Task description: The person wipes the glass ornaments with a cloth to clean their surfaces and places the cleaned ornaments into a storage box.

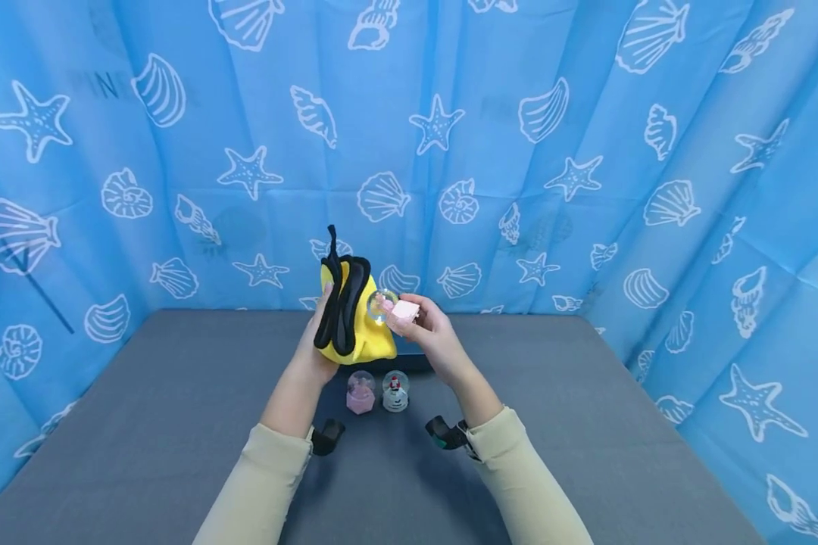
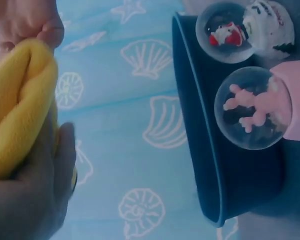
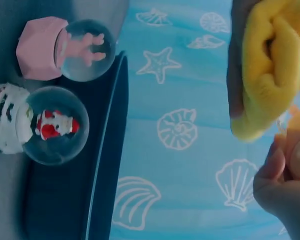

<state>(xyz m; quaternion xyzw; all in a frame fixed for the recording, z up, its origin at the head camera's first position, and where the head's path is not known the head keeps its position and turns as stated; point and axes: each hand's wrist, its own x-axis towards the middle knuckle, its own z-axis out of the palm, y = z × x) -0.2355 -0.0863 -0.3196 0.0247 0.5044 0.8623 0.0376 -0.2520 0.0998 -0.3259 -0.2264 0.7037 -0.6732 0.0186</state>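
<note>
In the head view, the left hand [image 1: 311, 347] grips a folded yellow cloth [image 1: 375, 337] with black edging, its loop sticking up at 11 o'clock. At the cloth's 3 o'clock, the right hand [image 1: 438, 334] pinches a small snow globe [image 1: 405, 310] by its pink base, the clear dome pointing toward the cloth; whether dome and cloth touch, I cannot tell. Both are held above the tabletop [image 1: 177, 409].

On the tabletop, at 7 o'clock from the held globe, stands a pink globe [image 1: 360, 399] with a pink figure inside. Just beside it, at its 3 o'clock, stands a white globe [image 1: 395, 398] with a red-and-white figure. A dark blue bin [image 1: 412, 362] sits at 12 o'clock from this pair, before a blue seashell curtain [image 1: 436, 242].
</note>
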